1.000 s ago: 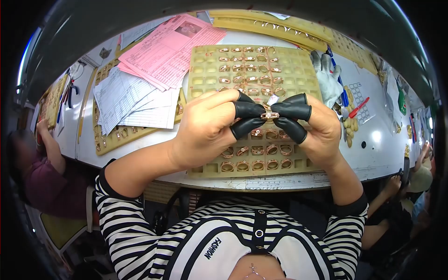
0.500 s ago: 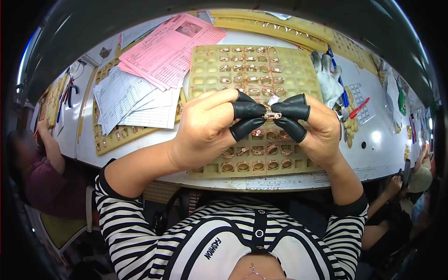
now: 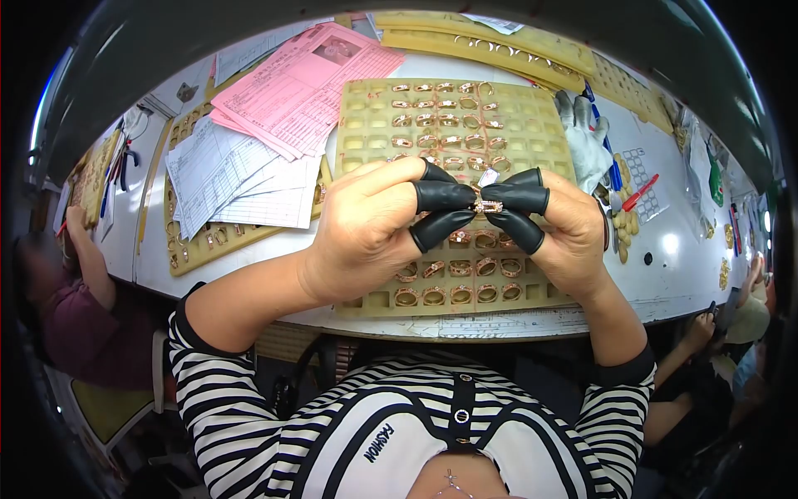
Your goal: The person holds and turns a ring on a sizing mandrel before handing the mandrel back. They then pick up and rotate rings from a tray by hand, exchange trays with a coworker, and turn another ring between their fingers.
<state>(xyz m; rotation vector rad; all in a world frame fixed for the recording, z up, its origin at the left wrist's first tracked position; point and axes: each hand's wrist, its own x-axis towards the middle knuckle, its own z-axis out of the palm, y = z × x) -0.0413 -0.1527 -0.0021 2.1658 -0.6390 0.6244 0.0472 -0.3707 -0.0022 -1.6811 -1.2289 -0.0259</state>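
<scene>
Between my two hands, above the tray, is a rose-gold ring (image 3: 487,206) set with small stones, a little white tag (image 3: 488,178) showing just behind it. My left hand (image 3: 374,218) pinches the ring from the left with black finger cots on thumb and fingers. From the right, my right hand (image 3: 565,220), also in black finger cots, pinches its other side. Beneath both hands lies a yellowish tray (image 3: 532,125) with square pockets. Rows of rose-gold rings stand in its middle columns, and my hands hide some of them.
Pink printed forms (image 3: 283,104) and white sheets (image 3: 220,179) lie at the left, over another ring tray (image 3: 195,264). At the right are a grey-white glove (image 3: 583,141), a red pen (image 3: 640,191) and small tan pieces (image 3: 623,229). Other people sit at both sides.
The ring has turned slightly between my fingertips, so its stone-set face shows differently. My right fingertips have shifted a little to the left; my left hand has hardly moved.
</scene>
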